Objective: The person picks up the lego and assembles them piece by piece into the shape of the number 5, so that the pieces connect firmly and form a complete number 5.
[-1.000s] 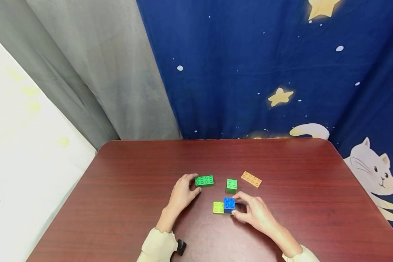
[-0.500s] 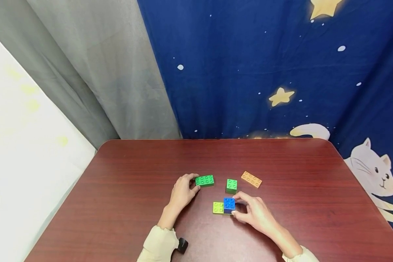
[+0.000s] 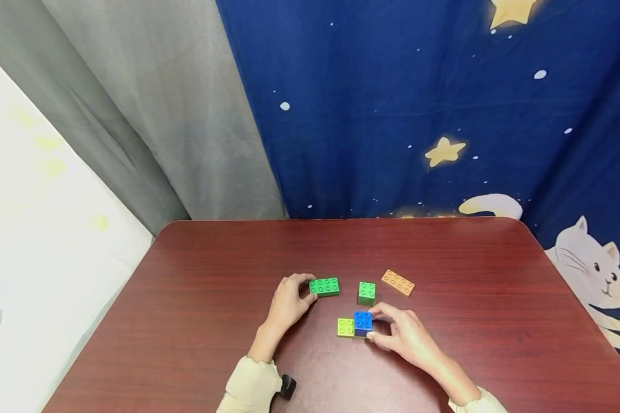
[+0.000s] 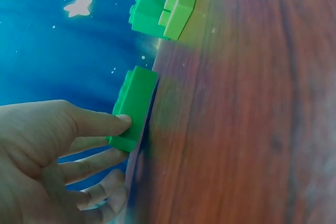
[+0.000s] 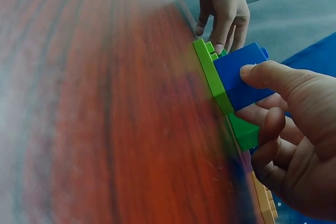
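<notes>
"Left hand [image 3: 288, 303] first. What's it doing?"

"Pinching the long green brick [image 3: 324, 286] by its left end. Thumb on the near side, fingers round the far side. Brick studs up, left of the other pieces."

"Lifted at all?"

"Looks down on the table [image 3: 212, 298] from here; can't swear to the underside."

"And the right hand [image 3: 404, 335]?"

"Pinching too, on the blue block [image 3: 363, 322], thumb near, forefinger far, coming in from the right. Remaining fingers curled in, by the right wrist view."

"Where's the blue block sitting?"

"On the right half of a thin lime plate [image 3: 345, 327]. Four lime studs bare on the left half. The pair lies nearer than the long green brick and to its right."

"Other pieces?"

"Small green brick [image 3: 367, 293] upright, just beyond the blue block, well apart from the long one. Thin orange plate [image 3: 398, 283] farther right and a touch farther off, set at a slant."

"Background?"

"Grey curtain [image 3: 160, 103] far left, blue star-patterned curtain [image 3: 367, 115] far right. Something black by the left sleeve [image 3: 250, 384]; can't make out what."
</notes>
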A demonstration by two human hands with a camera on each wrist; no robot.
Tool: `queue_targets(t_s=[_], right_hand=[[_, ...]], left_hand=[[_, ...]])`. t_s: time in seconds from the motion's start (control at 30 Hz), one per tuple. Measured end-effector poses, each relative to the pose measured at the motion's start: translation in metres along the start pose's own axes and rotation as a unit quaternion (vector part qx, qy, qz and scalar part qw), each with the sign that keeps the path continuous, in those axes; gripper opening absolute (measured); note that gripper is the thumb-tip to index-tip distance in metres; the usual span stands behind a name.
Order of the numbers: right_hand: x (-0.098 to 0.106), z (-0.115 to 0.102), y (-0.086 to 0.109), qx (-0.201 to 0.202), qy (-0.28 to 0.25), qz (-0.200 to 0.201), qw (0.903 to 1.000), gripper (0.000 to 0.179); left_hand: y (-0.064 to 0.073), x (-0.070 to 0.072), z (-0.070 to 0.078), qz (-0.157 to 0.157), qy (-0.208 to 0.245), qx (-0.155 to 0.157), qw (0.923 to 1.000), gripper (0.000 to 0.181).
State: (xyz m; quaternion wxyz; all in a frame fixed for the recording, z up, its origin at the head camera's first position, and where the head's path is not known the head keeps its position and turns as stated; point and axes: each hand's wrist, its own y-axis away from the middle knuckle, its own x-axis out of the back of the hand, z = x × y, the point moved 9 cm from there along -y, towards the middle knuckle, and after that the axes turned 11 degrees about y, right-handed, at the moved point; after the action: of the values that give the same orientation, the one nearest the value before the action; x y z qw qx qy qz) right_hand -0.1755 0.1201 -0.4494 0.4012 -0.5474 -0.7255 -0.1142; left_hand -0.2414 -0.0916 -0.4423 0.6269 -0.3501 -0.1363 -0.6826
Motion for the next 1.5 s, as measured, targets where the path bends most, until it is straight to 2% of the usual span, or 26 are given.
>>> queue_targets(t_s=[0.2, 0.33, 0.47, 0.63, 0.8, 1.0, 1.3, 1.5], right_hand=[[0.002, 0.0, 0.001, 0.004, 0.004, 0.005, 1.0, 0.031], [0.002, 0.0, 0.0, 0.007, 0.004, 0.006, 1.0, 0.031], [0.002, 0.0, 0.001, 0.008, 0.002, 0.006, 1.0, 0.031], [0.003, -0.001, 0.001, 0.006, 0.011, 0.017, 0.9998, 0.034], [0.001, -0.004, 0.0, 0.003, 0.041, 0.017, 0.999, 0.036], [0.002, -0.007, 0.001, -0.012, 0.048, 0.004, 0.9988, 0.047], [0.014, -0.016, 0.001, -0.01, 0.064, 0.056, 0.9963, 0.05], [0.018, -0.024, 0.001, 0.015, 0.055, 0.073, 0.9957, 0.051]], left_hand=[[-0.001, 0.003, 0.008, -0.005, 0.028, 0.002, 0.9996, 0.033], [-0.002, 0.006, 0.014, -0.022, 0.052, 0.0, 0.9984, 0.032], [-0.002, 0.008, 0.021, -0.053, 0.079, -0.008, 0.9954, 0.031], [0.002, 0.009, 0.039, -0.103, 0.119, -0.034, 0.987, 0.03], [0.006, 0.007, 0.052, -0.129, 0.123, -0.052, 0.9826, 0.03], [0.009, 0.004, 0.058, -0.142, 0.124, -0.058, 0.9803, 0.03], [0.015, 0.0, 0.068, -0.171, 0.122, -0.084, 0.974, 0.031], [0.019, -0.003, 0.073, -0.192, 0.121, -0.092, 0.9696, 0.031]])
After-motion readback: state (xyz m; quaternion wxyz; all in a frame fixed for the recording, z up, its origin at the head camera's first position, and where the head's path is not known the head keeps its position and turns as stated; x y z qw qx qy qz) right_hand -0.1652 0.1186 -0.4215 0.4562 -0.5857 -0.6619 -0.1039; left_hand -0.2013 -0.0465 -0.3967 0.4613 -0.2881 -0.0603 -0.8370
